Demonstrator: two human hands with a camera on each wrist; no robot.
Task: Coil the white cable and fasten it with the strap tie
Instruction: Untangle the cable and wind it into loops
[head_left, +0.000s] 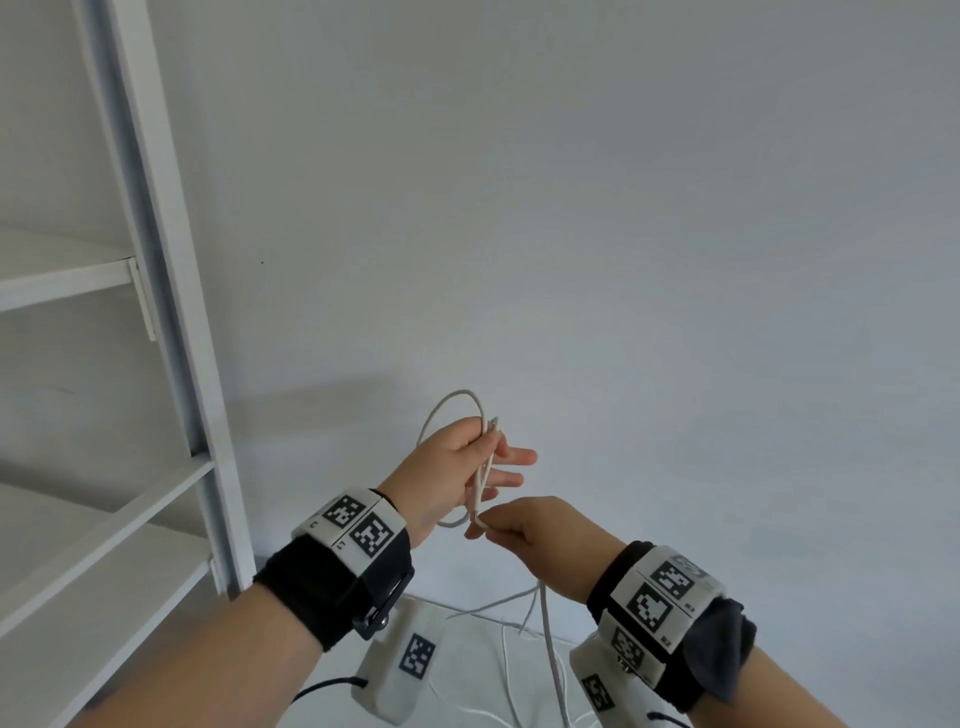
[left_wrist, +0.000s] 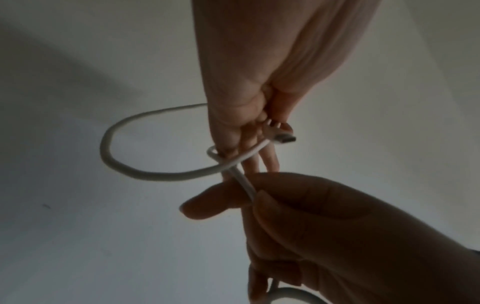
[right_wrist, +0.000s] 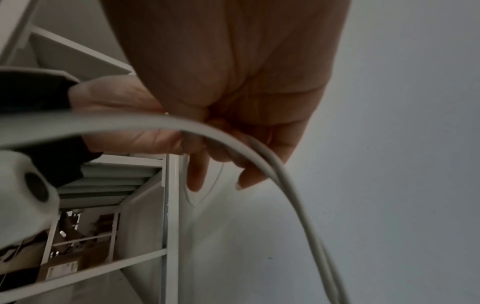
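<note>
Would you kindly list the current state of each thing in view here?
white cable: one loop formed, the rest hanging loose below.
cable plug: free, poking out by the fingers.
left hand: holds the loop.
right hand: pinches the cable under the loop.
shelf: standing at left.

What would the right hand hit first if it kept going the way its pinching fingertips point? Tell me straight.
Most likely the left hand: the right hand pinches the white cable just below its palm, with its fingertips aimed up-left at it. Depth is unclear, but they look almost touching.
</note>
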